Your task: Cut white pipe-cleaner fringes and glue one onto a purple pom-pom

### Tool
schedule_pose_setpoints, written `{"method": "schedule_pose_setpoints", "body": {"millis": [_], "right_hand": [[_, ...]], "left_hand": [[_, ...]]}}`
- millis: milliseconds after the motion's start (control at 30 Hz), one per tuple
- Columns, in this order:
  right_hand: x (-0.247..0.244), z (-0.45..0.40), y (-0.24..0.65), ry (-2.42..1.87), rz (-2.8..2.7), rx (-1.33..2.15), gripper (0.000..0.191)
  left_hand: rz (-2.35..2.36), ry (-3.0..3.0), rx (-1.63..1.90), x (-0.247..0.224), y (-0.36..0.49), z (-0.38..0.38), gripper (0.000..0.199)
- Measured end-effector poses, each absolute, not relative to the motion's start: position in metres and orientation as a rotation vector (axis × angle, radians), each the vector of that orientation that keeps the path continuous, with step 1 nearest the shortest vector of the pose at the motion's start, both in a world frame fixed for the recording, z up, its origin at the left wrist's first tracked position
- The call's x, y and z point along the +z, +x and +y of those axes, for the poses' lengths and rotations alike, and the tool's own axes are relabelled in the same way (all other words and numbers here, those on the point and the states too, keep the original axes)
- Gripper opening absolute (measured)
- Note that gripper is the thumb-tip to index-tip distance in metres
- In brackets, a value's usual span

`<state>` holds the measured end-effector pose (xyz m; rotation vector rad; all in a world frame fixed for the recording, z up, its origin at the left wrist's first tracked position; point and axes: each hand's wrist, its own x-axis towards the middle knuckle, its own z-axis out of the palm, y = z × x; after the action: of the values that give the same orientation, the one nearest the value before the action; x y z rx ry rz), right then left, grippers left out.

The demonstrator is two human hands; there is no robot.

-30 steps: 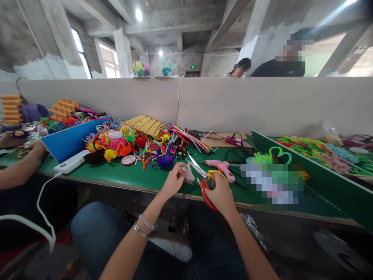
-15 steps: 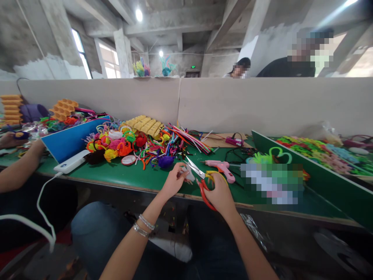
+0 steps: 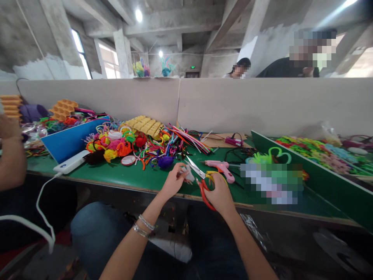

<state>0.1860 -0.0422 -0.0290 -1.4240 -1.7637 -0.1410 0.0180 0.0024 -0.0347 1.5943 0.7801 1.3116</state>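
My right hand (image 3: 220, 192) grips scissors (image 3: 198, 171) by their handles, one yellow and one red. Their silver blades are parted and point up and left. Pinched in the fingers of my left hand (image 3: 175, 179) is a small white piece (image 3: 189, 175), close beside the blades. Just beyond the scissors a pink glue gun (image 3: 222, 168) lies on the green table (image 3: 116, 176). A purple fuzzy ball (image 3: 166, 161) rests on the table behind my left hand.
Colourful fuzzy pieces (image 3: 112, 144), a yellow egg tray (image 3: 145, 125) and pipe cleaners (image 3: 192, 138) lie behind. A white power bank (image 3: 70, 162) sits left by a blue divider (image 3: 77, 138); a green divider (image 3: 309, 159) stands right. Another person's arm (image 3: 11, 155) is far left.
The other person's arm at the far left has risen and moved left. A person beyond the partition has shifted slightly. Both my hands and the scissors look almost unmoved.
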Motion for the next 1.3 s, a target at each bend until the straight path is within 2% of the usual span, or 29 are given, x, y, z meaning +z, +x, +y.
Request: {"method": "schedule_pose_setpoints", "body": {"millis": [1300], "right_hand": [[-0.0298, -0.0451, 0.1851, -1.483, -1.784, -0.182, 0.029]], "left_hand": [[0.756, 1.620, 1.319, -0.0379, 0.0194, 0.0042, 0.019]]}}
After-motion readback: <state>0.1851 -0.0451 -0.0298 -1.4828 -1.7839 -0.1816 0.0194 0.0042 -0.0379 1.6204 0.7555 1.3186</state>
